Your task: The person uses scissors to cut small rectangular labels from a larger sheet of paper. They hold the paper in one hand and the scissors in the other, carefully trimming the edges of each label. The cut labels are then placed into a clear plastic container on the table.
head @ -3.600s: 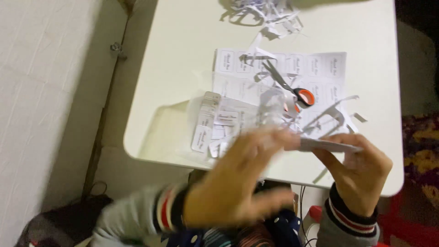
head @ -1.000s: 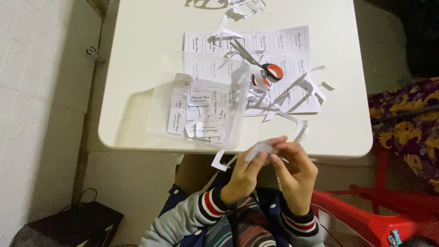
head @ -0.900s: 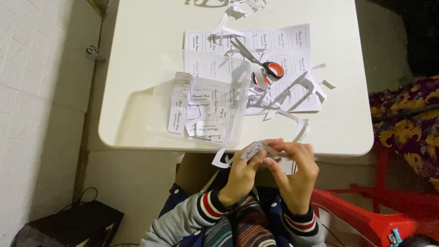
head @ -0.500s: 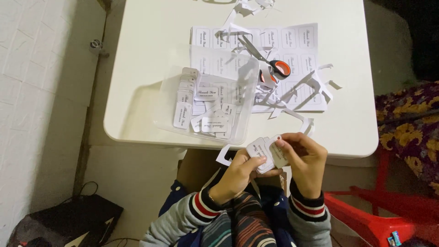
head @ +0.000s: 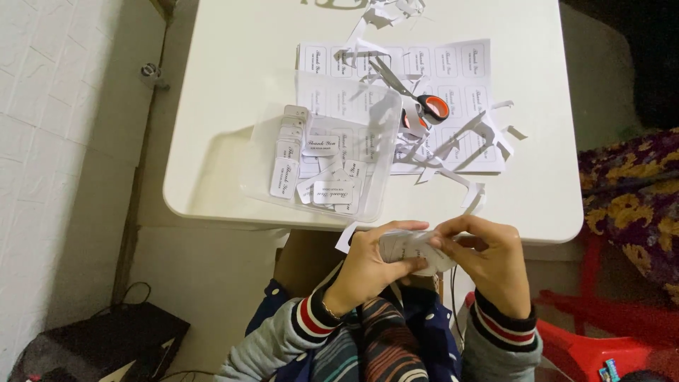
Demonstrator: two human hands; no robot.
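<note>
Down below the near edge of the worktop (head: 233, 92), both hands are meeting over the person's lap, closed together on a small stack of cut paper cards (head: 409, 249). The left hand (head: 375, 263) is cradling the stack from underneath, with its thumb lying along the top edge, while the right hand (head: 488, 258) is pinching the other end with its fingertips. Held from both ends like this, the cards are likely being kept squared up so that none slips out. A loose white strip (head: 348, 236) is poking out beside the left hand's knuckles; whether it belongs to the stack I cannot tell.

Just ahead of the hands, a clear plastic tray (head: 262, 148) is sitting at the near edge of the worktop, within easy reach, holding more of the same white cards (head: 318, 170), some standing in a row on its left side and others lying loose and overlapping. Beyond it, printed sheets of uncut cards (head: 460, 64) are lying flat, and a pair of scissors with orange and white handles (head: 417, 106) is resting on top of them, blades pointing away from the person. Thin paper offcuts (head: 460, 148) are scattering around the scissors and curling toward the right edge, and more trimmings (head: 385, 14) are lying at the far end. A red plastic seat (head: 594, 339) is showing at the lower right, beside the striped sleeves.
</note>
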